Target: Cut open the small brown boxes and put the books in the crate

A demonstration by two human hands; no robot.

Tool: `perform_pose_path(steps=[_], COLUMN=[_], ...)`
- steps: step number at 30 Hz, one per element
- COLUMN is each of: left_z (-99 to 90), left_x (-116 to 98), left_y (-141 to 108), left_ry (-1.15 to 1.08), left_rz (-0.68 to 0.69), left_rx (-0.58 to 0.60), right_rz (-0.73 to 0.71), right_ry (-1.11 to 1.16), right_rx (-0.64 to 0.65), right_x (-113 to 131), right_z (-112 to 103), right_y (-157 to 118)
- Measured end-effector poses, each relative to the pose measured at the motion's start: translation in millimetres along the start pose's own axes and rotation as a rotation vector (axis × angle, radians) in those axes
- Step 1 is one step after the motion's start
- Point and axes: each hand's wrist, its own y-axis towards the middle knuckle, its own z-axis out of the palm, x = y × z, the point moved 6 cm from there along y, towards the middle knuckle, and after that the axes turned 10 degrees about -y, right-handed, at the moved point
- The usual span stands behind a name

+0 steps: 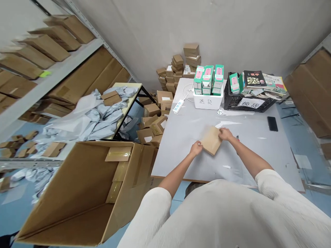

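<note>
A small flat brown cardboard box [212,140] is held tilted just over the grey-white table [178,137]. My left hand [196,148] grips its left corner, fingers closed on the edge. On the opposite side, my right hand [226,134] pinches the upper right corner. Beneath my right forearm a small red and dark object [238,138] shows in part. White paper scraps [227,123] lie just behind the box.
At the table's back stand a white bin [208,102] of green boxes and a black crate [261,106] with books. A phone [272,124] lies right, a power strip [178,106] back left. A large open carton [124,193] stands left, beside piled small boxes [152,129].
</note>
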Motion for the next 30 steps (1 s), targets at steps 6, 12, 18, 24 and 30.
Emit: perform_pose_path(steps=[6, 12, 18, 24, 30], left_z=[-23.1, -27.0, -25.3, -25.6, -45.8], left_x=[-6.7, -5.2, -16.1, -26.8, -28.1], left_y=[26.2, 46.1, 59.6, 56.9, 49.0], left_ry=[-0.103, -0.249, -0.353, -0.454, -0.414], left_rz=[0.085, 0.107, -0.004, 0.097, 0.178], left_rx=[-0.096, -0.082, -0.074, 0.01, -0.137], right_rz=[0.117, 0.13, 0.179, 0.195, 0.184], right_ry=[0.287, 0.463, 0.682, 0.902, 0.946], right_rx=[0.098, 0.057, -0.061, -0.069, -0.19], right_x=[-25.6, -26.7, -22.9, -10.7, -20.5], right_z=[28.1, 51.0, 44.6, 45.2, 35.2], right_y=[-29.6, -46.1, -41.2, -44.3, -49.0])
